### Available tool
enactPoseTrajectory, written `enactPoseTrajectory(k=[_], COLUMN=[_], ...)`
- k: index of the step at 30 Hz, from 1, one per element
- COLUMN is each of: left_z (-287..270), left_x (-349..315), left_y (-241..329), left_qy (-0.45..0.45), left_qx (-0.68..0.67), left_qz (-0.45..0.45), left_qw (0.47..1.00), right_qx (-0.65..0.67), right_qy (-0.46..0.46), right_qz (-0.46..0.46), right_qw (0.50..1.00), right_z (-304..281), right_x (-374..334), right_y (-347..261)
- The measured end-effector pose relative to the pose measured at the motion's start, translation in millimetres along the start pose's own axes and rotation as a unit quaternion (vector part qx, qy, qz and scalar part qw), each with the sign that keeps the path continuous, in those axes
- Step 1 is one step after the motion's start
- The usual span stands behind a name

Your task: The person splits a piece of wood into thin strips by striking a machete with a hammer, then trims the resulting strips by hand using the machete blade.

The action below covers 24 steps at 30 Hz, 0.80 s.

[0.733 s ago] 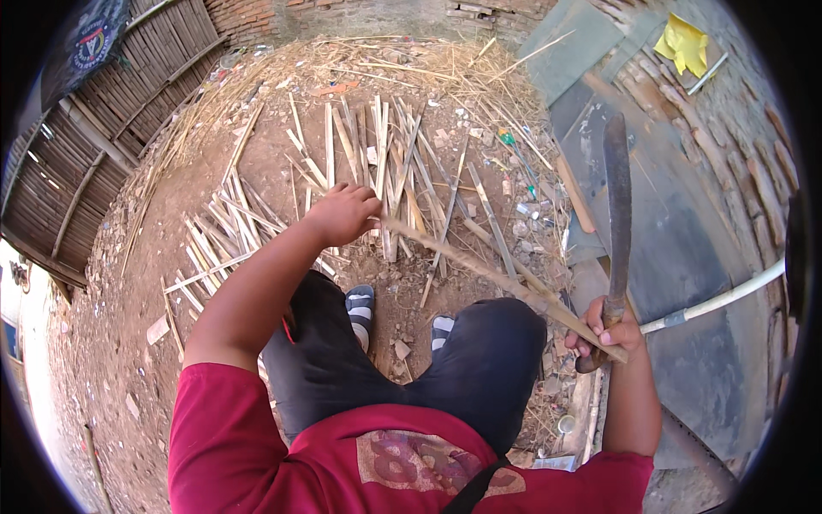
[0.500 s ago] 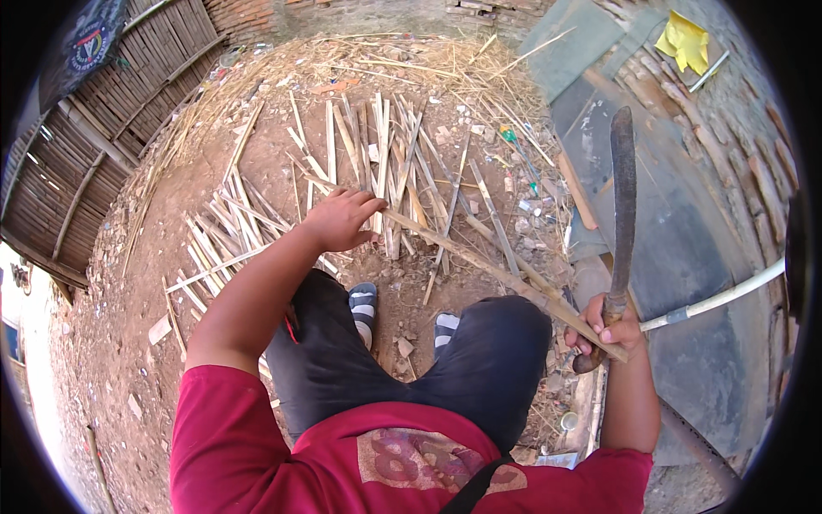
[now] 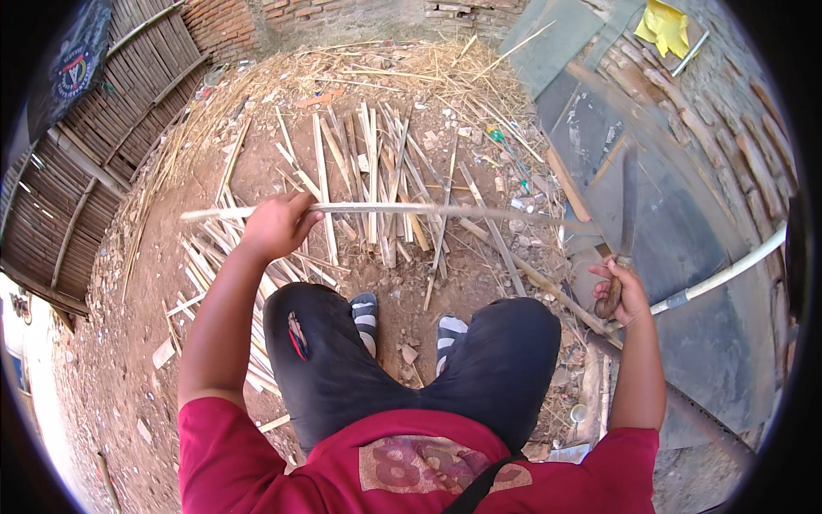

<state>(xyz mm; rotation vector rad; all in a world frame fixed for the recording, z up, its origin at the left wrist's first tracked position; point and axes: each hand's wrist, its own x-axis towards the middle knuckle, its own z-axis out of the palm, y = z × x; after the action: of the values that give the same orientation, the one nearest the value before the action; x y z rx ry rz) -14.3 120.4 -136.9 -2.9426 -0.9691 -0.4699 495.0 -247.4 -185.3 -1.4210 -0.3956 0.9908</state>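
Note:
My left hand (image 3: 278, 226) is closed on a long bamboo strip (image 3: 385, 208), which it holds up crosswise above the ground. The strip's right end is smeared by motion. Out to the right, my right hand (image 3: 623, 289) grips a machete (image 3: 629, 206) by its curved wooden handle. The dark blade points up and away and is partly blurred. Under the strip, many split bamboo pieces (image 3: 320, 180) lie on the dirt in front of my feet. A bamboo pole (image 3: 548, 281) slants along the ground toward my right hand.
More split bamboo (image 3: 201, 257) is piled to the left of my knees. Dry straw (image 3: 385, 64) covers the far ground. Dark flat sheets (image 3: 685, 248) lie on the right, crossed by a pale pipe (image 3: 728, 278). A woven bamboo wall (image 3: 81, 171) stands at the left.
My left hand has swung the bamboo strip level and to the left. The strip has left my right hand, whose fingers have loosened slightly around the machete handle. The blade is now lower.

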Motion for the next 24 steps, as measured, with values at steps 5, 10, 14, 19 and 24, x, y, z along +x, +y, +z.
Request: enactPoseTrajectory(k=[5,10,14,19,24], left_z=[-40,-67,-60,-60,-52], left_x=[-18,-7,10,28,34], left_y=[20,56,81,109,116], left_qy=[0.019,-0.010,-0.018,-0.021,-0.018], left_qx=[0.031,0.030,0.025,0.048,0.052], left_qz=[-0.051,-0.100,-0.104,-0.097,-0.053], left_qw=[0.998,0.994,0.994,0.994,0.997], right_qx=[0.060,0.048,-0.004,-0.022,0.030], right_qy=[0.112,0.032,-0.079,-0.199,-0.201], right_qz=[-0.062,-0.165,-0.151,-0.135,-0.107], right_qw=[0.990,0.985,0.985,0.971,0.973], right_z=[2,69,168,266,291], right_x=[9,6,1,12,25], right_y=[26,11,-15,-13,11])
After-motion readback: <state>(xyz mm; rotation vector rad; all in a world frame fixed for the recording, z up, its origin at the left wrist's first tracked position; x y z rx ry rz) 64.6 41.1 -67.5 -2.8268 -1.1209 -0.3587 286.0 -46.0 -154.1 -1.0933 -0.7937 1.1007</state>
